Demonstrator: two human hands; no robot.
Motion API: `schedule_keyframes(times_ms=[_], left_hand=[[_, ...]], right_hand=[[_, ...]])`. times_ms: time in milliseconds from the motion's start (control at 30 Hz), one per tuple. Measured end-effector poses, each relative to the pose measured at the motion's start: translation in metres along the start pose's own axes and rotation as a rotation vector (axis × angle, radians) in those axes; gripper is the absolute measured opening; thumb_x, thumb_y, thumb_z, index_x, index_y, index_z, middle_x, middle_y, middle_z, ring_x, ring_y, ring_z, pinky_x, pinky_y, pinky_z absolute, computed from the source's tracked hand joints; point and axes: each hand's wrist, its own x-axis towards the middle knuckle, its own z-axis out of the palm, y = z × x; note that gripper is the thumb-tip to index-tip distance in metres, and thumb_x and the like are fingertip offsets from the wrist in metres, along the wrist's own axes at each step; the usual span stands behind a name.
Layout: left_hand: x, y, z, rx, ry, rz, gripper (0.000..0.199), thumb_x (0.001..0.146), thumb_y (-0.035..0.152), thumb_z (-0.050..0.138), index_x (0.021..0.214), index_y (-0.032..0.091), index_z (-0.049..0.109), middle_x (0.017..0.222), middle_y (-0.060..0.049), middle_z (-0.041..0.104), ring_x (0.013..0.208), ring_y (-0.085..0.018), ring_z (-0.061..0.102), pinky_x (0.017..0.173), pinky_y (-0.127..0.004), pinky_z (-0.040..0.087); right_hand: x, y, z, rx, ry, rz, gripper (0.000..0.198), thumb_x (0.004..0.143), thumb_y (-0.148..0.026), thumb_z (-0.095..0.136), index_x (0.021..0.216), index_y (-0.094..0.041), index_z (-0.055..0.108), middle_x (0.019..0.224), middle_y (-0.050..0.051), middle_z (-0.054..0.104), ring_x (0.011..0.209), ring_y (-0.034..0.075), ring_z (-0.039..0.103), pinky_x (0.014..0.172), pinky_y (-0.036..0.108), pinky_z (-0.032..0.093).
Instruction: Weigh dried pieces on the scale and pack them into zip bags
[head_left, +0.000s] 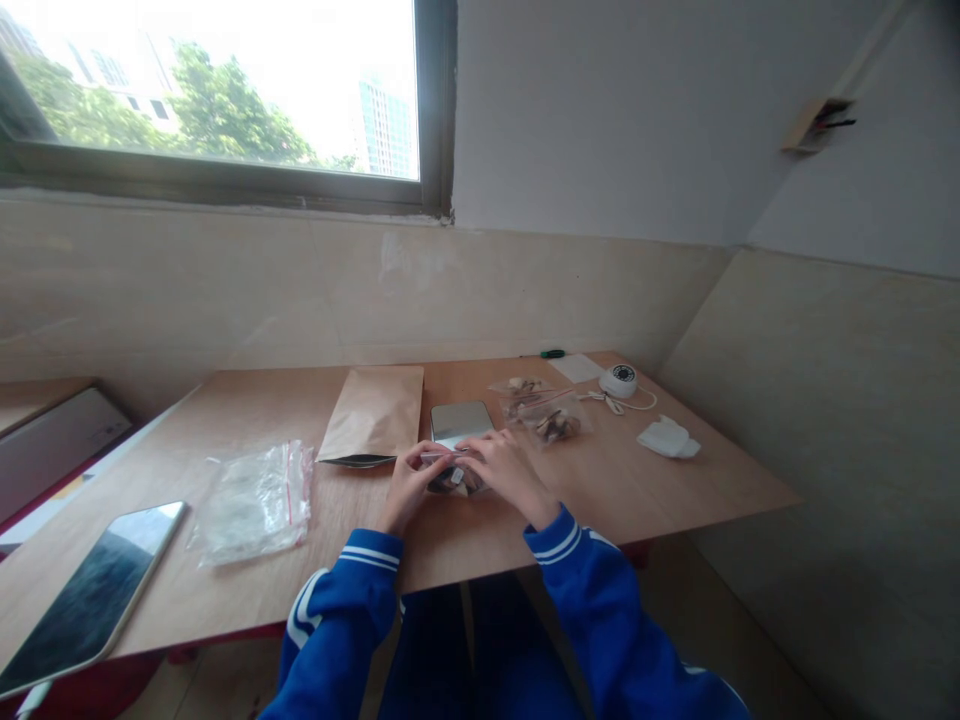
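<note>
Between my two hands, near the front edge of the table, is a clear zip bag (459, 482) with brownish dried pieces and something small and white inside. My left hand (411, 480) pinches the bag's top edge on the left. The fingers of my right hand (501, 462) are closed on the same edge from the right. Just behind the bag lies a flat silver-topped device (459, 415), partly hidden by my hands. A brown kraft paper pouch (379, 410) lies to the left of it, its dark mouth facing me.
Several filled zip bags (559, 425) lie right of the device. Beyond them are a white dome camera (619, 380) with its cable, a crumpled white tissue (669, 438), a paper sheet (576, 368) and a green-handled screwdriver (553, 353). Leftward are a stack of clear bags (251, 505) and a tablet (94, 590).
</note>
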Motion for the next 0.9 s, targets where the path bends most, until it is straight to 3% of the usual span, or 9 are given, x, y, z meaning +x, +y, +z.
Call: schedule_keyframes(times_ms=[267,500,733,833,900], left_hand=[[0.0,0.003,0.0,0.023,0.004,0.017,0.024,0.07,0.037,0.074,0.075,0.014,0.068,0.074,-0.002,0.066,0.071,-0.014,0.06,0.066,-0.023,0.047],[0.001,0.0,-0.004,-0.025,0.08,0.005,0.03,0.073,0.044,0.069,0.073,0.014,0.068,0.065,-0.001,0.064,0.064,-0.013,0.058,0.061,-0.023,0.045],[0.0,-0.007,-0.003,0.147,-0.068,-0.026,0.033,0.075,0.047,0.066,0.075,0.015,0.074,0.071,-0.005,0.071,0.072,-0.02,0.062,0.069,-0.029,0.048],[-0.001,-0.008,-0.008,0.274,-0.119,0.077,0.036,0.083,0.046,0.056,0.071,0.015,0.071,0.07,-0.005,0.069,0.07,-0.018,0.061,0.067,-0.027,0.046],[-0.001,-0.007,-0.013,0.384,-0.084,0.197,0.038,0.089,0.043,0.047,0.072,0.016,0.069,0.074,-0.005,0.069,0.074,-0.018,0.061,0.069,-0.028,0.045]], right_hand=[[-0.005,0.009,0.001,-0.088,0.045,0.017,0.026,0.095,-0.023,0.048,0.086,-0.021,0.072,0.079,0.006,0.073,0.072,0.017,0.059,0.077,0.03,0.032],[-0.009,0.023,0.001,0.009,-0.012,-0.086,0.021,0.096,-0.029,0.05,0.092,-0.019,0.068,0.087,0.004,0.073,0.08,0.017,0.063,0.078,0.03,0.035],[-0.03,0.048,-0.015,0.032,-0.029,-0.08,0.019,0.091,-0.013,0.053,0.083,-0.019,0.07,0.082,0.003,0.072,0.076,0.016,0.06,0.079,0.03,0.037],[-0.034,0.067,-0.029,-0.036,-0.048,-0.075,0.02,0.089,-0.012,0.054,0.084,-0.02,0.072,0.082,0.005,0.071,0.081,0.018,0.061,0.079,0.03,0.038],[-0.034,0.09,-0.041,-0.077,-0.053,-0.028,0.02,0.089,-0.015,0.056,0.086,-0.023,0.074,0.08,0.005,0.071,0.08,0.019,0.061,0.078,0.032,0.039]])
